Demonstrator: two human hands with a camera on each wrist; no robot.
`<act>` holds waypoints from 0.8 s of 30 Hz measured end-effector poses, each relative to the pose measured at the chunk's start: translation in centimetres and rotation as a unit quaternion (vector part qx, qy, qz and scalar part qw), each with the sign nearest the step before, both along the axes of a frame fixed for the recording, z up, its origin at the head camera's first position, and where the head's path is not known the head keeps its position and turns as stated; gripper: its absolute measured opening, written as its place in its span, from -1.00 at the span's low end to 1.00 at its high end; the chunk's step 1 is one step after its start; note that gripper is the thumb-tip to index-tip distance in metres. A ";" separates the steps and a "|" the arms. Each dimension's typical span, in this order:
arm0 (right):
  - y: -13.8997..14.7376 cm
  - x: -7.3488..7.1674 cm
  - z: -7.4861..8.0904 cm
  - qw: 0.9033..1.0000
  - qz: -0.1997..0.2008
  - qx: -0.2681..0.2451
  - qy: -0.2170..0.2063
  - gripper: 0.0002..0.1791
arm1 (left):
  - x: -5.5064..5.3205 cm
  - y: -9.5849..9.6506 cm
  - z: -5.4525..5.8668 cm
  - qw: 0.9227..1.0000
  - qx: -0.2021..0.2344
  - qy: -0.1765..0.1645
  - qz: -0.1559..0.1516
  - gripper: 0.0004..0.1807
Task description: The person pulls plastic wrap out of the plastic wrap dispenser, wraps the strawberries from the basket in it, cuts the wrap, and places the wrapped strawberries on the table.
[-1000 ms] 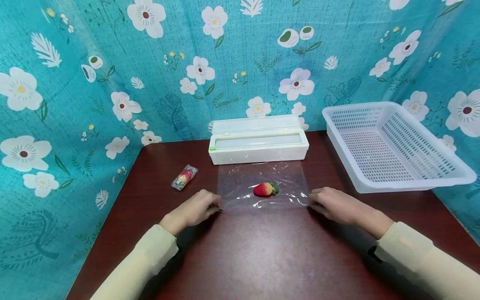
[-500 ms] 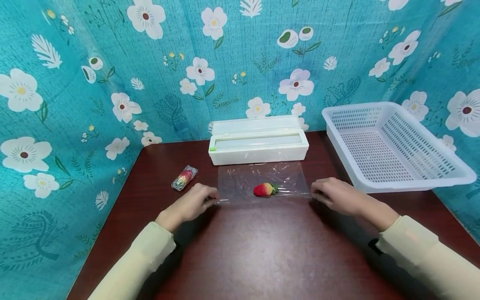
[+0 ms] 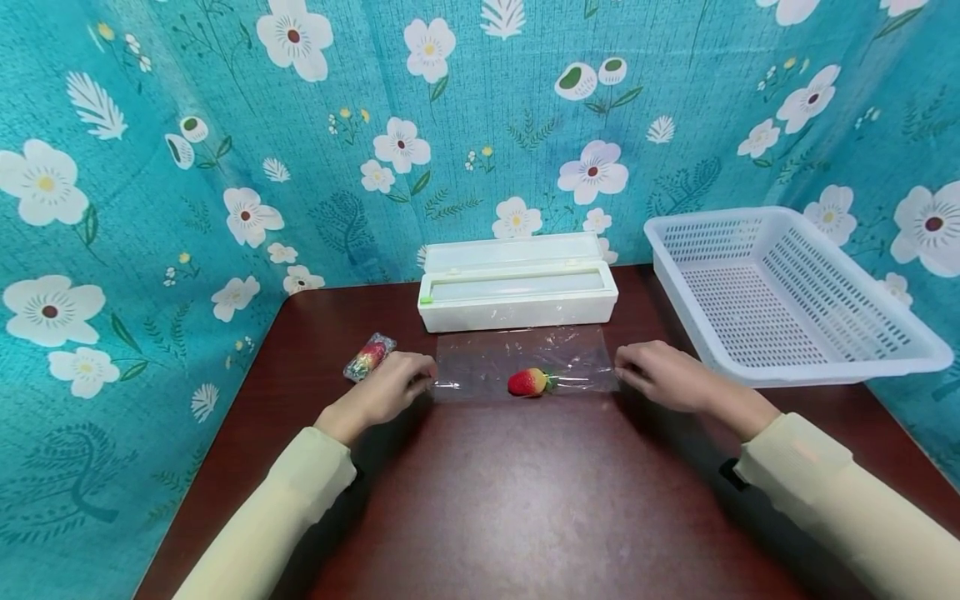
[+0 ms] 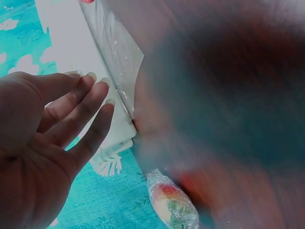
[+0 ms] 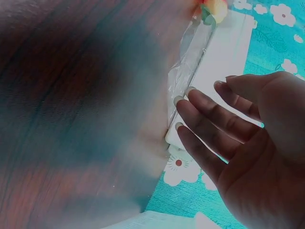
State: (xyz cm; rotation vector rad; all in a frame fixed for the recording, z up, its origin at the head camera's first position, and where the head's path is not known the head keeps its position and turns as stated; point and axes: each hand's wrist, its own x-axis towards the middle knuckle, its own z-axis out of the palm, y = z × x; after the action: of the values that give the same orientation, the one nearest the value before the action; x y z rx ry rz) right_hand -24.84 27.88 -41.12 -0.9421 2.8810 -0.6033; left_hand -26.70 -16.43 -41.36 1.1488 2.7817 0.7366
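Observation:
A sheet of clear plastic wrap [image 3: 480, 358] stretches toward me from the front of a white wrap dispenser box [image 3: 517, 312]. On it a red and yellow strawberry [image 3: 528, 382] lies on its side, green leaves to the right. My left hand [image 3: 390, 387] pinches the wrap's near left corner between thumb and fingertips; my right hand [image 3: 663, 379] does the same at the near right corner. Both wrist views show thumb and index fingertip together, other fingers loosely bent. Partly behind my left hand lies a film-wrapped strawberry [image 3: 367, 354], seen whole in the left wrist view.
To the back right stands a white perforated plastic basket [image 3: 765, 308]. The dispenser's lid [image 3: 517, 250] is raised against a blue floral curtain [image 3: 480, 125], which surrounds the dark wooden table [image 3: 510, 500] at the back and sides.
Both hands have moved away from me, and the wrap's near edge has moved with them toward the strawberry. My left hand now overlaps the wrapped strawberry. The dispenser and basket have not moved.

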 end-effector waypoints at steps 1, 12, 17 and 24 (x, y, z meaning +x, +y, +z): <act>0.0 -0.2 0.0 1.000 -0.003 0.000 -0.006 -0.86 | -0.2 0.0 0.0 1.000 -0.002 0.003 0.001 -0.87; 0.0 -1.8 -0.9 0.999 -0.013 0.007 -0.035 -0.90 | -1.8 0.4 -0.4 1.000 -0.024 0.000 0.018 -0.90; 0.0 -2.2 -1.1 0.999 -0.009 0.007 -0.038 -0.88 | -2.3 0.6 -1.0 0.999 -0.034 -0.002 0.017 -0.92; -0.1 -2.7 -1.3 0.999 -0.002 0.007 -0.044 -0.86 | -3.2 0.8 -1.6 0.999 -0.034 0.020 -0.002 -0.93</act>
State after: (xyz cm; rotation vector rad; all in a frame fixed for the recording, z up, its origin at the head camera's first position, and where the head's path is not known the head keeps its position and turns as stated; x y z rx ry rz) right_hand -27.55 27.76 -42.42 -0.8844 2.8074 -0.6081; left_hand -29.92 -15.59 -43.00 1.1708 2.8126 0.6199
